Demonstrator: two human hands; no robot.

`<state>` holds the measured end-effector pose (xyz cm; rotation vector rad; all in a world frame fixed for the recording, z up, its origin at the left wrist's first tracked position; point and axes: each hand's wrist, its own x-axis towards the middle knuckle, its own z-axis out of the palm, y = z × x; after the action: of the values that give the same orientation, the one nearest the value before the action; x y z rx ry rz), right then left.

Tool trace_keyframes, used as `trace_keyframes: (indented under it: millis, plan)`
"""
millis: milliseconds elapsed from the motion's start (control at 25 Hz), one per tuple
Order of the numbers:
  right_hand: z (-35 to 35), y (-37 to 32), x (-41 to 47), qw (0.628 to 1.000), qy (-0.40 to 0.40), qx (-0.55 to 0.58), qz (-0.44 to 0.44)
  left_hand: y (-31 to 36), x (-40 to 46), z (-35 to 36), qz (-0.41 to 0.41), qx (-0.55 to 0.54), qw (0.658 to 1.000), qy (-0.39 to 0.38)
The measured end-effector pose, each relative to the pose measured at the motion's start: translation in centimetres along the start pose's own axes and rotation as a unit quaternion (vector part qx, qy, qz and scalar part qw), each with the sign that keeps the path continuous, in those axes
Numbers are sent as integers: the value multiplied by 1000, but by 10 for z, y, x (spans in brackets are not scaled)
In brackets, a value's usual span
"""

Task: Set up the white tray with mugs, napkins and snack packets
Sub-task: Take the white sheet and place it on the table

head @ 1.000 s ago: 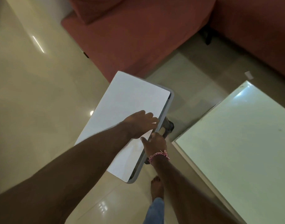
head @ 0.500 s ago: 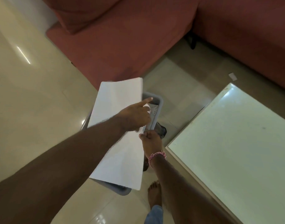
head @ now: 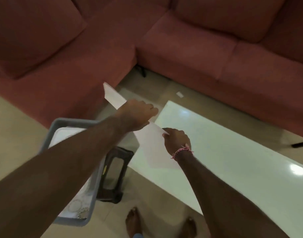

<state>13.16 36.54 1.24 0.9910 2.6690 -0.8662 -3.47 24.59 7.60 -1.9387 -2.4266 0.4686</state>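
Note:
The white tray [head: 148, 143] is a flat white board, held tilted in the air above the left end of the glass table [head: 233, 152]. My left hand [head: 138, 115] grips its upper edge. My right hand [head: 177, 140], with a red thread at the wrist, grips its near right edge. Below my left forearm stands a grey bin [head: 61, 126] with white items and patterned things inside, partly hidden by the arm. No mugs, napkins or snack packets can be told apart.
A red corner sofa [head: 198, 40] fills the far side. A dark stool [head: 114, 172] stands between the bin and the table. My bare feet [head: 133, 222] are on the beige floor near the table's front edge.
The white tray has come off the grey bin and moved right, over the glass table's end. Both hands moved with it; the bin's contents now show.

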Motion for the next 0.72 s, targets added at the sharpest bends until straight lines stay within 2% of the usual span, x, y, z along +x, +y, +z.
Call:
trace_keyframes:
  millis: [120,240,480,600,720]
  plan:
    - [-64,91,-18,991,55,-123,-3,77,58,-3,-1,-14,999,29]
    - [-82,190,-45,981,95,-171,-10,170,106,23,34,-74,995,57]
    - [1,370,-88,966,77,-243,51,344,153,133,116,-80,990,-1]
    - [54,431,-107,970,20,-236,52,405,147,181,142,-115,981,-61]
    - [93,468,-131,978,-64,-182,81,440,132,221,143,-133,969,-152]
